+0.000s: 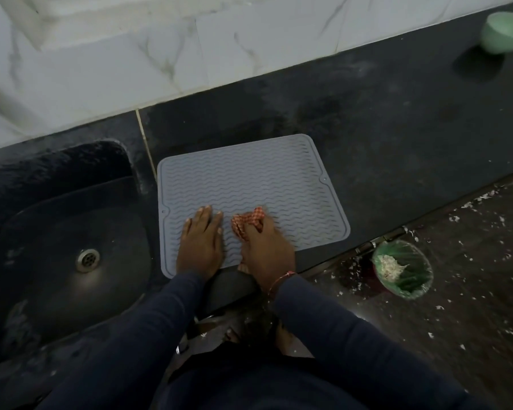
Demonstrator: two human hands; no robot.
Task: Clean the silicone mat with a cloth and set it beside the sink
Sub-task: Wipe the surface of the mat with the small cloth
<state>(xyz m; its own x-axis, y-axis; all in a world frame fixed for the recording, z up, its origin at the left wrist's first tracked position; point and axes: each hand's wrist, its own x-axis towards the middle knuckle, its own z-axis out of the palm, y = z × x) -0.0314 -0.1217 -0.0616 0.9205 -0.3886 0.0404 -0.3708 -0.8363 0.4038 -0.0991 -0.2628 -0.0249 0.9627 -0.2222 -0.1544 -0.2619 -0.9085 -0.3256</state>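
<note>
One grey silicone mat [267,179], flat on the black counter [397,128], just right of the sink [57,232]. It sits slightly skewed, with the near edge close to the counter's front lip. Rectangular, rounded corners, raised rim, wavy ridges across the whole face, and a small notch with a dot midway along the left and right edges.

Cloth [247,221]: red-and-white check, bunched into a wad and touching the mat near its front centre. My right hand [267,250] grips it with fingers curled round the wad, knuckles up, a bit blurred. A thin red thread [282,279] circles that wrist.

My left hand [200,244] lies palm down on the mat's near-left area, fingers straight and close together, pressing flat and holding nothing. The two hands are side by side, nearly touching. Dark blue sleeves [148,335] reach both wrists.

The sink is dark and matte with a round metal drain [87,259]. The counter surface looks streaked and dusty. White marble-look tiles [190,48] run behind it. A pale green bowl [505,32] stands far right on the counter, well apart from the mat. On the floor [471,247] below is a green bin [421,279] with a clear liner and white scraps inside, and white flecks are scattered around it.
</note>
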